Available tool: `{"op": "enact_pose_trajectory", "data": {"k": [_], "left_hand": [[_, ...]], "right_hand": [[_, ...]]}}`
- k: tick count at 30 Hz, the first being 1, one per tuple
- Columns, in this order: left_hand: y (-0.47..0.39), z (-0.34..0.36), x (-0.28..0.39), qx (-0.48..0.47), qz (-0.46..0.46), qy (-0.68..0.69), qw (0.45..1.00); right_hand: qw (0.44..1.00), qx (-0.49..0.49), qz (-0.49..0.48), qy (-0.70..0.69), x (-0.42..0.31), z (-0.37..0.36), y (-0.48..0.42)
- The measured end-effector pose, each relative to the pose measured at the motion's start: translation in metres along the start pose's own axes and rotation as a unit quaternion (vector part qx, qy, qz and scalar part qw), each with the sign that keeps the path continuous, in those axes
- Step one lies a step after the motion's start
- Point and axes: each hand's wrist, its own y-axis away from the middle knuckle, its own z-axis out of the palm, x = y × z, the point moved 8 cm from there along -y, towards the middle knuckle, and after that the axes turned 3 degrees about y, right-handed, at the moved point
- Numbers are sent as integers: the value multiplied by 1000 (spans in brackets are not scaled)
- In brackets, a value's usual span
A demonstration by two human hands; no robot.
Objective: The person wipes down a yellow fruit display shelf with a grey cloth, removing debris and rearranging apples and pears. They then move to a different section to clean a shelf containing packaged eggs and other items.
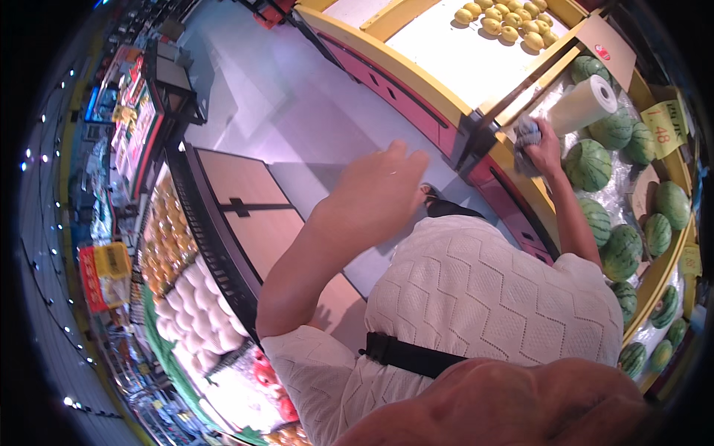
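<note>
My right hand (545,149) grips a crumpled grey cloth (525,146) at the yellow rim (510,161) of a watermelon stand. A roll of clear plastic bags (583,104) lies close beyond that hand, and a striped watermelon (588,165) rests to its right. In mid-air over the aisle, in front of my body, is my left hand (375,195), its back turned up and its fingers slightly apart. Nothing shows in it, though its palm is hidden.
More watermelons (622,252) fill the stand on my right, with a price sign (662,129) bearing writing. Yellow fruit (510,22) lies on a white display ahead. At left, a dark-edged counter (217,223) holds pale wrapped fruit (198,312) and orange fruit (167,228). Grey floor (268,95) runs between.
</note>
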Motion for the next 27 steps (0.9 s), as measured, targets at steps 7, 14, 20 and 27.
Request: {"op": "enact_pose_trajectory", "data": {"k": [7, 14, 20, 27], "left_hand": [[-31, 13, -200, 8, -178, 184, 967], [24, 87, -337, 14, -330, 387, 861], [41, 126, -436, -7, -400, 491, 774], [29, 97, -546, -7, -465, 500, 731]], "right_hand": [[999, 3, -14, -30, -74, 66, -173], [991, -119, -53, 21, -88, 202, -277], [911, -283, -172, 247, -76, 356, -303], [853, -389, -141, 320, -86, 407, -306]]}}
